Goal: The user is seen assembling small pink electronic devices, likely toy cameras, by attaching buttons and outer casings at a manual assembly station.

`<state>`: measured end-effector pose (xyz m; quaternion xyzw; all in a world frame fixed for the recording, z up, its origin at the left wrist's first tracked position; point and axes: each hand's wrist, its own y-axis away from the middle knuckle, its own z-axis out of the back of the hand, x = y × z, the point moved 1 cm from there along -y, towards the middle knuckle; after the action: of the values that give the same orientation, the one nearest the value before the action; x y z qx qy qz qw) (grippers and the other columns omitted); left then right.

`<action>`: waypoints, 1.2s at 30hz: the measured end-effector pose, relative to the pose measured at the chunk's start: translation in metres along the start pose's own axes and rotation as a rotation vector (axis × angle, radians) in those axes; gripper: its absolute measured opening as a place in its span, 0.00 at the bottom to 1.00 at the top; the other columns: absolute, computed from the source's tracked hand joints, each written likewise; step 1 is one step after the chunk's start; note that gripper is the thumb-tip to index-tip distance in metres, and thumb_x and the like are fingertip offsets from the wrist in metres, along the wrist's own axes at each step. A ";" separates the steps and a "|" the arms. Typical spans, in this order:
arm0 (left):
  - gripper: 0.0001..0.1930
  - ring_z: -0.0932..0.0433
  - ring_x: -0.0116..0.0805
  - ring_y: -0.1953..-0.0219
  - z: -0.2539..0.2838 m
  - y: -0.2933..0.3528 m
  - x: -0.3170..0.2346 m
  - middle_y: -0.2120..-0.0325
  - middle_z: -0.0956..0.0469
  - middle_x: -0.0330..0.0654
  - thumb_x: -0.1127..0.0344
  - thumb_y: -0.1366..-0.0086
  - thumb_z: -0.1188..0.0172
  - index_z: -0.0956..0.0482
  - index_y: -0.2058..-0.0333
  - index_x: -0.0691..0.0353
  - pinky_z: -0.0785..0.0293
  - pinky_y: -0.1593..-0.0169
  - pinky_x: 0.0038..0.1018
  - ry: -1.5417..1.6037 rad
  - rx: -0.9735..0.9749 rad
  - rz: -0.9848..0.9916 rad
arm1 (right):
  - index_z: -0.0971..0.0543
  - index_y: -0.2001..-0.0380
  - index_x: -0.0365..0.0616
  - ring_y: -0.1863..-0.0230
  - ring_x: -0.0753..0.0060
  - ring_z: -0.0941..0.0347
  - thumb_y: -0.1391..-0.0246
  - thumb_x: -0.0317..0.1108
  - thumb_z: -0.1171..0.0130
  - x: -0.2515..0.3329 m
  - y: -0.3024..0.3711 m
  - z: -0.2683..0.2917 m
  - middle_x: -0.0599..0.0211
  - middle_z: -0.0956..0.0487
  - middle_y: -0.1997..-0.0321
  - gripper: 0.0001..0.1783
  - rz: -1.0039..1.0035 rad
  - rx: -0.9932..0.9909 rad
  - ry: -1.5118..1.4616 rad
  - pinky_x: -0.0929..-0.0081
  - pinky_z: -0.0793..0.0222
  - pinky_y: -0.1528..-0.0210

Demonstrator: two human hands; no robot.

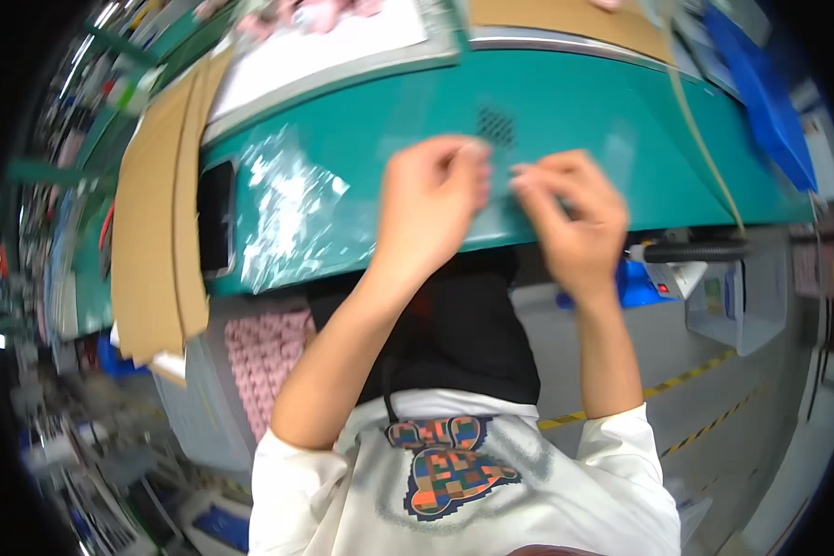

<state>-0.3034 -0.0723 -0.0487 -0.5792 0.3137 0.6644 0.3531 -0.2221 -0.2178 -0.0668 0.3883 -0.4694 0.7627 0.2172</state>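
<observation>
My left hand [431,195] is over the green work mat [371,102], its thumb and fingers pinched together. Just to its right, my right hand [579,208] is also closed in a pinch, fingertips facing the left ones across a small gap. Whatever the fingers hold is blurred and I cannot make it out. Beyond the fingertips shows a small patch of dark marks [497,126]; I cannot tell whether it lies on the mat or on something see-through. Left of my left hand, crinkled clear plastic bags [287,208] lie on the mat.
A black phone [217,218] lies beside brown cardboard [153,213] at the left. A white tray [324,42] with pink pieces stands at the back. A blue bin [760,97] is at the far right. Below the table are pink padded material [264,357] and a clear box [741,306].
</observation>
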 end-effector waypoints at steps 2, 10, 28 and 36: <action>0.14 0.28 0.30 0.77 0.004 -0.016 -0.007 0.81 0.23 0.40 0.63 0.35 0.41 0.18 0.69 0.72 0.27 0.69 0.28 -0.337 -0.049 -0.184 | 0.13 0.66 0.36 0.68 0.73 0.27 0.47 0.21 0.33 -0.010 -0.006 0.008 0.65 0.18 0.65 0.05 0.016 -0.032 0.010 0.80 0.33 0.65; 0.16 0.24 0.38 0.68 0.134 0.109 -0.025 0.67 0.19 0.49 0.59 0.26 0.49 0.20 0.55 0.65 0.25 0.62 0.33 -0.553 -0.189 -1.008 | 0.14 0.64 0.31 0.62 0.75 0.24 0.42 0.24 0.32 -0.022 -0.009 0.017 0.63 0.16 0.61 0.06 -0.122 0.049 0.128 0.83 0.29 0.57; 0.28 0.19 0.60 0.61 0.235 0.351 0.455 0.66 0.18 0.61 0.47 0.36 0.40 0.27 0.55 0.72 0.23 0.57 0.47 -0.800 -0.686 0.998 | 0.16 0.58 0.29 0.57 0.77 0.26 0.37 0.26 0.37 -0.035 0.002 0.029 0.62 0.17 0.54 0.09 -0.288 -0.035 0.084 0.82 0.33 0.54; 0.36 0.18 0.65 0.57 0.242 0.302 0.453 0.62 0.20 0.65 0.46 0.36 0.41 0.41 0.46 0.74 0.23 0.54 0.49 -0.414 -1.044 1.199 | 0.15 0.60 0.29 0.58 0.75 0.27 0.37 0.25 0.37 -0.038 0.000 0.029 0.62 0.17 0.54 0.08 -0.267 -0.029 0.132 0.81 0.33 0.55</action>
<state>-0.7235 0.0085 -0.4637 -0.2687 0.1489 0.8939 -0.3263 -0.1879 -0.2423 -0.0894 0.3932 -0.4094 0.7439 0.3527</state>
